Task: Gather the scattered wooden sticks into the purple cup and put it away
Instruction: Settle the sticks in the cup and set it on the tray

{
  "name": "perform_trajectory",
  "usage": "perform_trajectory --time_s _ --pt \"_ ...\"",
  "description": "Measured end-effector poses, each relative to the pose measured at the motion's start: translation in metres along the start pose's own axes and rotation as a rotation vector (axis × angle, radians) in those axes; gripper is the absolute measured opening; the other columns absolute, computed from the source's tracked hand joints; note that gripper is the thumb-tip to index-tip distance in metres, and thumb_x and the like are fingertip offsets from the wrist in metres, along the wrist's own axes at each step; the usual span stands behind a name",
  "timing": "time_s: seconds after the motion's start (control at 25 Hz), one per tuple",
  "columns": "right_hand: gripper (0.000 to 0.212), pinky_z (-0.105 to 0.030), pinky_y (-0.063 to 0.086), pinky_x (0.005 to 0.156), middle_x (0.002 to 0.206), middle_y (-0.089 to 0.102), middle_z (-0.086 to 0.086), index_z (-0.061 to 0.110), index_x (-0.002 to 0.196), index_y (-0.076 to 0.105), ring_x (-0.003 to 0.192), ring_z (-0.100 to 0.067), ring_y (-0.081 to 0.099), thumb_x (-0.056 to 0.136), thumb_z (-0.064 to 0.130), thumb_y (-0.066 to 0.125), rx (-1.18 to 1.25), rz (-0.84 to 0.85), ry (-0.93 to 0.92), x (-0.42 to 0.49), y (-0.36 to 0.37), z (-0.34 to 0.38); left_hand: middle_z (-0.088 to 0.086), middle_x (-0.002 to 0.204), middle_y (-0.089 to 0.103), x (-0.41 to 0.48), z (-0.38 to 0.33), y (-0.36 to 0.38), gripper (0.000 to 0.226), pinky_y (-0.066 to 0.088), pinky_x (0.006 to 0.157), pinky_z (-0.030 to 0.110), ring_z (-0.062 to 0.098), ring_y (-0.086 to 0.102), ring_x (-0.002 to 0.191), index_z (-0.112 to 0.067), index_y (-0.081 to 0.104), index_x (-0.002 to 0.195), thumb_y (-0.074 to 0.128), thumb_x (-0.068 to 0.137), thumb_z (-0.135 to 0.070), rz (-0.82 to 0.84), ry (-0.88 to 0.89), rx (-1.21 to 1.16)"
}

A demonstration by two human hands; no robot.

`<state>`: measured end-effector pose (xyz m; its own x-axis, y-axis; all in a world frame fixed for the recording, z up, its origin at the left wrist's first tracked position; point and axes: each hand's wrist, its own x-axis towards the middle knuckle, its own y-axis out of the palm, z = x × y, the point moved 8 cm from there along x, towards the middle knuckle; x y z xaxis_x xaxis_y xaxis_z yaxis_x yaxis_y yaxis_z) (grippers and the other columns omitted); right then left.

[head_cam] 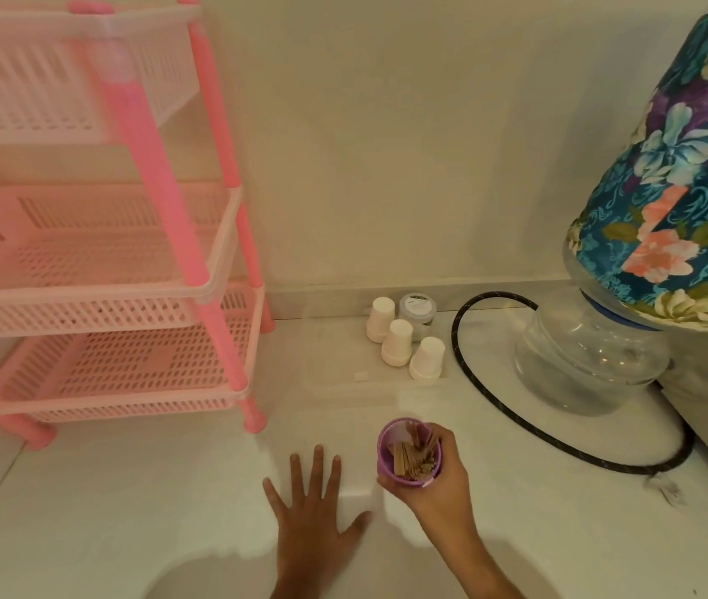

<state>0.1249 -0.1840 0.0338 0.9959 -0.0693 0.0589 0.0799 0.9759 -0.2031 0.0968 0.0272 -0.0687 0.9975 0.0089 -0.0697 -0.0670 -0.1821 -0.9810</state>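
The purple cup [391, 434] stands low in the middle of the view, over the white counter [127, 512], and holds a bundle of wooden sticks [410, 458]. My right hand [443, 482] grips the cup, fingers curled round its right side and thumb at its near rim. My left hand [313, 508] lies flat on the counter to the left of the cup, fingers spread and straight, holding nothing. I see no loose sticks on the counter.
A pink three-tier plastic rack [97, 261] stands at the left. Three upturned white cups [397, 343] and a small jar [417, 311] sit by the wall. A water dispenser bottle with a floral cover [667, 188] and a black hose [516, 412] fill the right.
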Motion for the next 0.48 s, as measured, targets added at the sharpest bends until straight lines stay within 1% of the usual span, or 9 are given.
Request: perform_trajectory --time_s 0.04,0.08,0.12,0.16,0.24,0.32,0.48 --pt "0.102 -0.022 0.059 0.091 0.128 0.068 0.016 0.037 0.135 0.055 0.118 -0.008 0.067 0.048 0.047 0.107 -0.013 0.009 0.0 0.004 -0.003 -0.005 0.002 0.177 0.014 0.001 0.001 0.001 0.094 0.007 0.116 0.083 0.042 0.01 0.162 -0.03 0.031 0.164 0.039 0.089 -0.086 -0.007 -0.005 0.006" --pt "0.102 -0.031 0.062 0.093 0.128 0.069 0.012 0.035 0.134 0.056 0.12 -0.014 0.068 0.047 0.048 0.107 -0.023 0.02 0.02 0.005 -0.004 -0.012 0.001 0.177 0.013 0.0 0.001 0.004 0.089 0.008 0.116 0.083 0.041 0.01 0.162 -0.031 0.03 0.164 0.039 0.091 -0.082 -0.008 -0.006 0.013" --pt "0.1 -0.042 0.063 0.094 0.128 0.069 0.009 0.036 0.132 0.058 0.121 -0.02 0.068 0.046 0.048 0.108 -0.054 0.027 0.035 0.005 -0.004 -0.019 0.001 0.177 0.012 -0.002 0.001 0.005 0.086 0.008 0.116 0.082 0.041 0.009 0.162 -0.031 0.029 0.164 0.04 0.093 -0.079 -0.008 0.0 0.02" --pt "0.099 -0.045 0.063 0.092 0.127 0.069 0.008 0.038 0.13 0.059 0.12 -0.022 0.068 0.045 0.049 0.107 -0.075 0.03 0.054 0.003 -0.003 -0.023 0.0 0.177 0.011 -0.002 0.001 0.006 0.085 0.009 0.117 0.082 0.04 0.009 0.162 -0.032 0.029 0.165 0.041 0.094 -0.077 -0.008 0.01 0.026" --pt "0.104 -0.034 0.064 0.088 0.128 0.069 0.01 0.037 0.135 0.056 0.118 -0.016 0.069 0.045 0.051 0.107 -0.095 0.017 0.053 0.002 -0.001 -0.028 -0.001 0.177 0.012 0.002 0.002 0.004 0.084 0.008 0.117 0.082 0.039 0.009 0.162 -0.032 0.028 0.165 0.043 0.094 -0.075 -0.035 0.019 0.022" --pt "0.108 -0.028 0.063 0.087 0.13 0.068 0.011 0.034 0.139 0.054 0.118 -0.012 0.068 0.046 0.048 0.108 -0.065 0.017 0.078 0.004 0.002 -0.038 0.0 0.177 0.013 0.003 0.003 0.003 0.083 0.008 0.118 0.081 0.039 0.011 0.162 -0.032 0.028 0.165 0.043 0.094 -0.074 -0.034 0.009 0.011" --pt "0.101 -0.018 0.059 0.087 0.128 0.067 0.02 0.045 0.132 0.054 0.116 -0.005 0.067 0.047 0.051 0.106 -0.086 0.023 0.126 0.002 0.011 -0.056 0.0 0.177 0.014 0.001 0.003 0.001 0.078 0.01 0.117 0.081 0.039 0.014 0.162 -0.032 0.027 0.165 0.043 0.097 -0.068 -0.04 0.027 0.028"
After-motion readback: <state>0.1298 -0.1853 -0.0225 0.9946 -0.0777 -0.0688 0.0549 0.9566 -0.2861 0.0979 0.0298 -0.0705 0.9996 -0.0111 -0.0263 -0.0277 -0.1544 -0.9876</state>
